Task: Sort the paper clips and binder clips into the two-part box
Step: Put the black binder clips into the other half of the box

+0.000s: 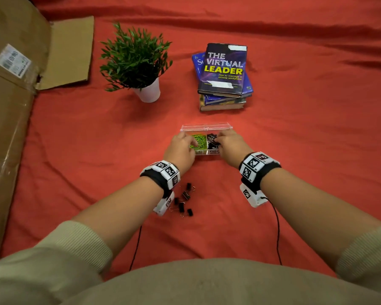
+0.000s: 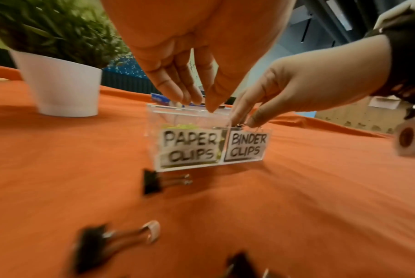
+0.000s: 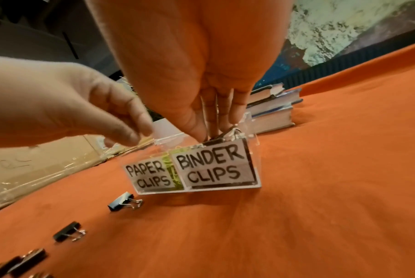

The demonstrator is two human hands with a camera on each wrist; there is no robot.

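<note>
A clear two-part box (image 1: 207, 152) stands on the red cloth with its lid folded back. Its left half, labelled PAPER CLIPS (image 2: 188, 148), holds green paper clips (image 1: 199, 142). Black binder clips (image 1: 211, 139) fill the right half, labelled BINDER CLIPS (image 3: 213, 169). My left hand (image 2: 199, 101) hovers over the paper-clip half, fingers straight and pointing down, nothing seen in them. My right hand (image 3: 213, 131) reaches into the binder-clip half and pinches a binder clip (image 2: 240, 122) by its wire handles. Several loose binder clips (image 1: 183, 201) lie on the cloth under my left wrist.
A potted plant (image 1: 149, 91) stands at the back left and a stack of books (image 1: 223, 73) at the back right. A big cardboard box (image 1: 13, 106) lines the left side. Wrist-camera cables (image 1: 277, 227) trail toward me.
</note>
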